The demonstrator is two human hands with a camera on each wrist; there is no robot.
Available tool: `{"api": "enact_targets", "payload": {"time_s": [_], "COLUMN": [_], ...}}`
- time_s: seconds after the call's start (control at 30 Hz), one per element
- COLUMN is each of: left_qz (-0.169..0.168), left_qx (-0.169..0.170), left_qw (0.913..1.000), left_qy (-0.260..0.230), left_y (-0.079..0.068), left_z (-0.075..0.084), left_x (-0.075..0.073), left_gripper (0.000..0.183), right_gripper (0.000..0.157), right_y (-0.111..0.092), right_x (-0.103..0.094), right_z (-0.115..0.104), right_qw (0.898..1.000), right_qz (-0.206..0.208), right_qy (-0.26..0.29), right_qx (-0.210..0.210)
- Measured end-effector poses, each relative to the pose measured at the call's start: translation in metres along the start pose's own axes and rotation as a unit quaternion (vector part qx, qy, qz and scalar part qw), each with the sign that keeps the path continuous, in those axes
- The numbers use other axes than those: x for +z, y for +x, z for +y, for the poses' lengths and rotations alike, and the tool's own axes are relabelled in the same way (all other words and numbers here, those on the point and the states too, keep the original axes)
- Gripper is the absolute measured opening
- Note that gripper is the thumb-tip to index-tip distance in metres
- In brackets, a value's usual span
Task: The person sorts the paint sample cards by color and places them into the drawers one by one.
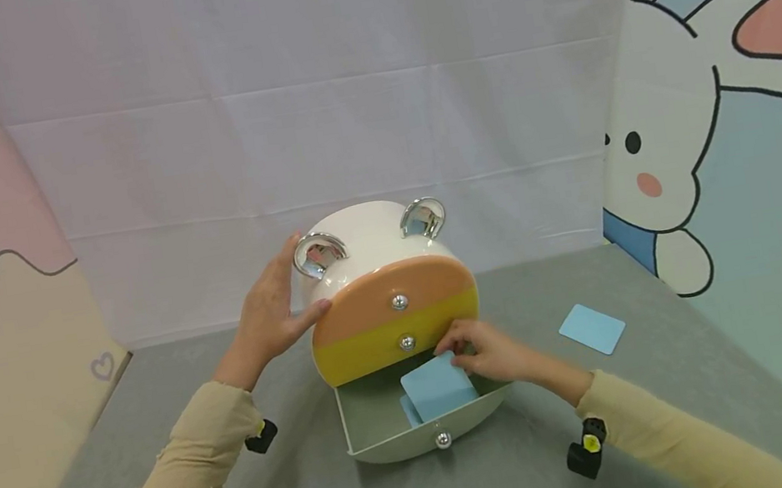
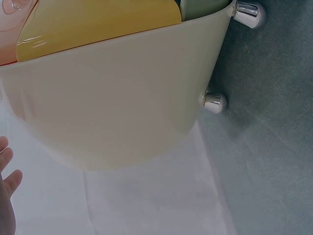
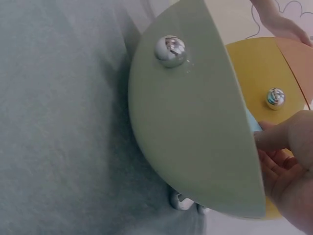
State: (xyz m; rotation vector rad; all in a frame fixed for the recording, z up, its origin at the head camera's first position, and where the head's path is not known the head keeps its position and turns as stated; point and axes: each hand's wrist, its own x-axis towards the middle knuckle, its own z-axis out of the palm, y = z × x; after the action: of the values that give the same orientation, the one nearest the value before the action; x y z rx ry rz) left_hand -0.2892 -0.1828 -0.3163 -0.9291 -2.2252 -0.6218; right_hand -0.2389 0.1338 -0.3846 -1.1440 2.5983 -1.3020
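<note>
A small rounded box of drawers has a white body, silver ear-shaped rings on top and an orange, a yellow and a green drawer. The green bottom drawer is pulled out. My left hand rests on the upper left side of the body, thumb along the front edge; only its fingertips show in the left wrist view. Over the open drawer, my right hand pinches a light blue card by its upper right corner, the card tilted. Another blue card shows partly beneath it.
A further light blue card lies on the grey cloth to the right. Silver knobs stand out from the drawer fronts, and short silver feet are under the box. A white curtain hangs behind, with printed panels on both sides.
</note>
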Motion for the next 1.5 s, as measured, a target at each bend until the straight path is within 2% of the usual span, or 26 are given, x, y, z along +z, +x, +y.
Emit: {"api": "enact_targets", "payload": {"time_s": [0.17,0.4,0.7,0.93,1.2,1.33,1.5], "left_qz": [-0.002,-0.006,-0.008,-0.007,-0.004,-0.004,-0.006], "left_qx": [-0.002,-0.006,-0.007,-0.002,-0.004,0.000,-0.004], "left_qw": [1.0000,0.9999,0.9999,0.9999,1.0000,1.0000,1.0000], "left_qy": [0.001,0.009,0.004,0.011,0.007,0.006,0.006], "left_y": [-0.001,0.000,0.000,0.000,0.001,0.001,0.001], "left_z": [0.001,0.000,0.002,0.000,0.002,0.002,0.000], "left_x": [0.000,0.000,-0.001,0.000,0.000,0.000,0.000], "left_gripper": [0.092,0.093,0.093,0.092,0.093,0.092,0.092], "right_gripper": [0.018,0.019,0.018,0.018,0.020,0.023,0.029], "right_y": [-0.001,0.000,0.000,-0.003,-0.016,-0.029,-0.047], "right_x": [0.009,0.013,0.008,-0.012,-0.045,-0.062,-0.079], "right_z": [0.003,0.003,0.002,-0.002,0.001,0.006,0.018], "right_qw": [1.000,0.997,0.998,0.999,0.999,0.997,0.989], "right_qz": [-0.013,-0.015,-0.001,0.009,0.005,0.017,0.048], "right_qy": [-0.013,-0.072,-0.057,-0.037,-0.024,-0.046,-0.104], "right_qx": [0.005,-0.023,-0.020,-0.017,0.030,0.054,0.091]}}
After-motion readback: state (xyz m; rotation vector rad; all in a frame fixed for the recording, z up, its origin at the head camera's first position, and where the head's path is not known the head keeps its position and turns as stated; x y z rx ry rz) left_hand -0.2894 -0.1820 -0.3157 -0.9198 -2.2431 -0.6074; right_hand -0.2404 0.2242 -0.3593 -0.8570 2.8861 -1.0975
